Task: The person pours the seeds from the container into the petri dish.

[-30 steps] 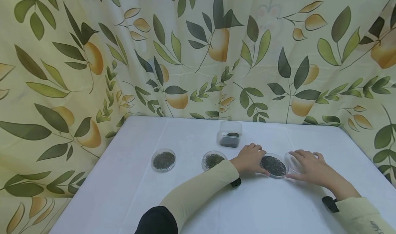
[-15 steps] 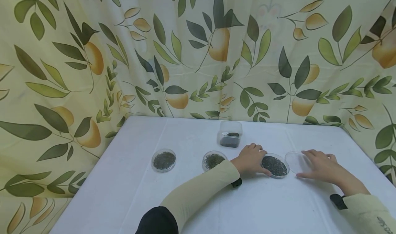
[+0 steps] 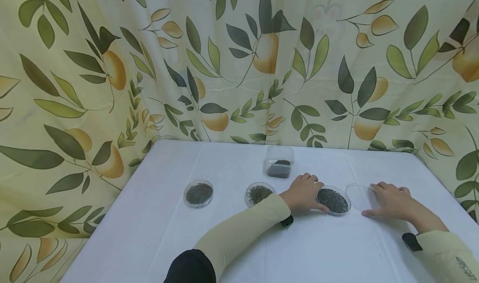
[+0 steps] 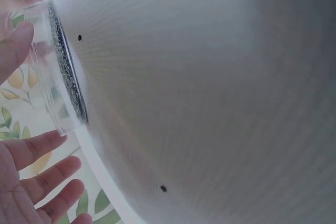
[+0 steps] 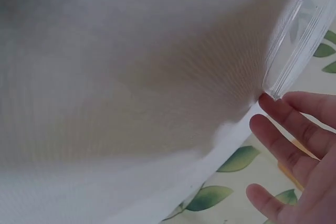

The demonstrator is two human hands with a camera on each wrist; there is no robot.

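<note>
My left hand (image 3: 304,193) holds a clear petri dish (image 3: 332,200) of dark grains by its left side, thumb at the near edge and index finger at the far edge. In the left wrist view, a thumb and fingertip touch the rim of this petri dish (image 4: 65,72), and the other fingers spread free. Just right of it lies a clear, bare petri dish lid (image 3: 359,196) on the table. At the lid's right edge is my right hand (image 3: 393,202), thumb and fingers apart. In the right wrist view, extended fingertips (image 5: 270,100) reach the lid's edge (image 5: 294,51).
Another petri dish (image 3: 198,193) of dark grains stands at left. A petri dish (image 3: 258,193) with greenish-brown bits is partly covered by the left sleeve. Behind is a clear plastic box (image 3: 278,162) with dark contents. A patterned curtain (image 3: 239,67) hangs behind the white table (image 3: 157,237).
My right hand has moved right, away from the filled petri dish; the clear lid has shifted slightly right too, then stayed while the fingers drew back. The left hand has stayed at its dish.
</note>
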